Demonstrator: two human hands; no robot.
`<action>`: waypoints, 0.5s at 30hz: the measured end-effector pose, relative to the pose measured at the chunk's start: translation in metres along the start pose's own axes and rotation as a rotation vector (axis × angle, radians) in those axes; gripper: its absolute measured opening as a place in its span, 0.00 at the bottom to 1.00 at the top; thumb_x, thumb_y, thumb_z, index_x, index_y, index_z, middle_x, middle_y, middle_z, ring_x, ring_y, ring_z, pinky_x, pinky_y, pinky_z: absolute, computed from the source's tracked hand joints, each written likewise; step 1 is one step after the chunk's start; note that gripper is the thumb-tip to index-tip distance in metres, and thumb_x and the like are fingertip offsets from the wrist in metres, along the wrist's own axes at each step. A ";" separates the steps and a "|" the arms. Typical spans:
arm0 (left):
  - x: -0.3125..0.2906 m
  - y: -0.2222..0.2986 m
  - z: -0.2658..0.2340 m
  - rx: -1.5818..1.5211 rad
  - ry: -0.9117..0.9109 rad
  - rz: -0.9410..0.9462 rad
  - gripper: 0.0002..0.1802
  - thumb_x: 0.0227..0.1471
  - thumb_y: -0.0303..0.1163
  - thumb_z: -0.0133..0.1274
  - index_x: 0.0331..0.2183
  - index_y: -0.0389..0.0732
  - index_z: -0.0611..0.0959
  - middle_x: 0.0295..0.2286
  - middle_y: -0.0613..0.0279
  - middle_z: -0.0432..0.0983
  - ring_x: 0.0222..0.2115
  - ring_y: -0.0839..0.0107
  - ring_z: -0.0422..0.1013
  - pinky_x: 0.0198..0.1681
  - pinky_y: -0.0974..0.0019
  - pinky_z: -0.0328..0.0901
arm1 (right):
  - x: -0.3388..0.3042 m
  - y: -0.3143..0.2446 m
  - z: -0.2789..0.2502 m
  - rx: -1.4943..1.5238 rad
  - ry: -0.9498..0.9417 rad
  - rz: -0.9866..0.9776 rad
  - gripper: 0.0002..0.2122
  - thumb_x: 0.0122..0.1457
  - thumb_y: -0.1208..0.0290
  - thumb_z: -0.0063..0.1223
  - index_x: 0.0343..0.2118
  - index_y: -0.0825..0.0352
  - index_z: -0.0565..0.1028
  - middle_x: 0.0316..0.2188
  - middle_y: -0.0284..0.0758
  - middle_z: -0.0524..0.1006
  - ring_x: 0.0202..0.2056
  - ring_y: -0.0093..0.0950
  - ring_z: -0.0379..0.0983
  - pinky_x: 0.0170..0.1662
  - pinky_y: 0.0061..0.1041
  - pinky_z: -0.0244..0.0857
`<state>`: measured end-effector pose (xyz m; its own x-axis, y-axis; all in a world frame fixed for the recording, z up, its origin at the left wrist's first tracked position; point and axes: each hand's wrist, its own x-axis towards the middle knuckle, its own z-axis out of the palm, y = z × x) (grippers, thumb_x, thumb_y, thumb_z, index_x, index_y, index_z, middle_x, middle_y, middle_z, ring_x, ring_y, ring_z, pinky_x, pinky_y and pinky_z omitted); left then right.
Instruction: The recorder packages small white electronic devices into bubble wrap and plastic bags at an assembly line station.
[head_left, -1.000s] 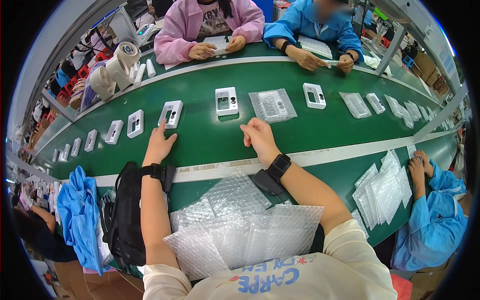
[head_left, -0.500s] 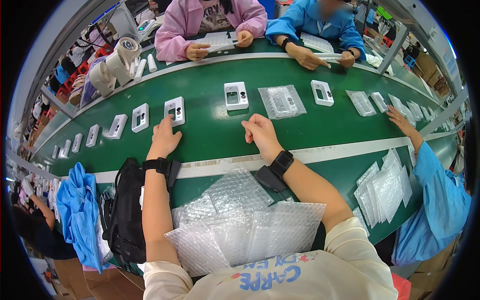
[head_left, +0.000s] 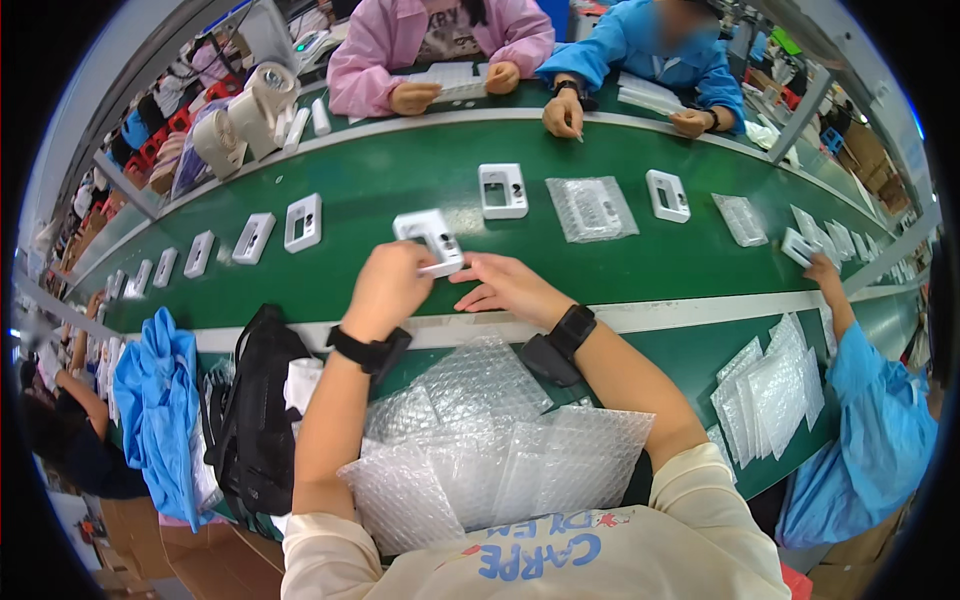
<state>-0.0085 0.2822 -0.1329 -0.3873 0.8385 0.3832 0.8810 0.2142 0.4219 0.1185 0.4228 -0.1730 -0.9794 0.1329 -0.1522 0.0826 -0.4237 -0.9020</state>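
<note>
From where I stand, taking the bubble-wrap pile (head_left: 480,460) as my mark, the white housing (head_left: 447,254) is beyond it and a little left of its middle, tilted over the green counter (head_left: 360,180). The left hand (head_left: 393,285) grips its near-left side; the right hand (head_left: 508,284), fingers loosely spread and holding nothing I can see, is by its near-right corner, touching or not I can't tell. It looks like the pick-up step; a steady two-handed hold would, I judge, call for the right fingers closing gently there.
</note>
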 end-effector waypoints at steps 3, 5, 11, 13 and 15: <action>0.000 0.020 0.014 0.062 0.113 0.119 0.06 0.31 0.21 0.51 0.21 0.35 0.77 0.18 0.55 0.69 0.22 0.57 0.67 0.26 0.60 0.63 | 0.000 -0.007 0.005 -0.022 0.016 -0.065 0.14 0.57 0.68 0.42 0.44 0.70 0.61 0.35 0.38 0.70 0.32 0.25 0.71 0.35 0.22 0.66; -0.006 0.027 0.020 0.069 0.130 0.125 0.06 0.32 0.21 0.51 0.21 0.36 0.77 0.19 0.56 0.69 0.22 0.58 0.67 0.26 0.60 0.63 | -0.001 -0.005 0.002 -0.039 0.023 -0.101 0.15 0.58 0.69 0.41 0.45 0.70 0.59 0.36 0.38 0.70 0.33 0.25 0.70 0.37 0.23 0.66; -0.009 0.031 0.027 -0.016 0.129 0.270 0.07 0.34 0.22 0.52 0.24 0.39 0.76 0.23 0.59 0.70 0.25 0.60 0.68 0.29 0.61 0.63 | 0.004 0.001 -0.018 0.122 -0.017 -0.185 0.14 0.54 0.78 0.41 0.44 0.68 0.60 0.36 0.38 0.68 0.36 0.26 0.69 0.39 0.25 0.65; -0.006 0.036 0.027 -0.039 0.168 0.325 0.07 0.35 0.22 0.52 0.25 0.39 0.77 0.24 0.59 0.70 0.25 0.60 0.68 0.30 0.62 0.63 | 0.005 0.001 -0.021 0.176 -0.009 -0.216 0.14 0.53 0.80 0.40 0.44 0.67 0.60 0.36 0.37 0.68 0.36 0.26 0.68 0.39 0.26 0.65; -0.006 0.045 0.023 -0.102 0.222 0.446 0.07 0.36 0.23 0.52 0.26 0.39 0.77 0.26 0.59 0.72 0.27 0.61 0.69 0.33 0.63 0.63 | 0.002 -0.001 -0.019 0.244 0.036 -0.310 0.15 0.51 0.83 0.39 0.44 0.67 0.60 0.35 0.37 0.68 0.35 0.27 0.68 0.38 0.25 0.64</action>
<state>0.0398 0.2986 -0.1345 -0.0373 0.7078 0.7054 0.9471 -0.2001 0.2508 0.1195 0.4403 -0.1795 -0.9436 0.3173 0.0947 -0.2668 -0.5588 -0.7852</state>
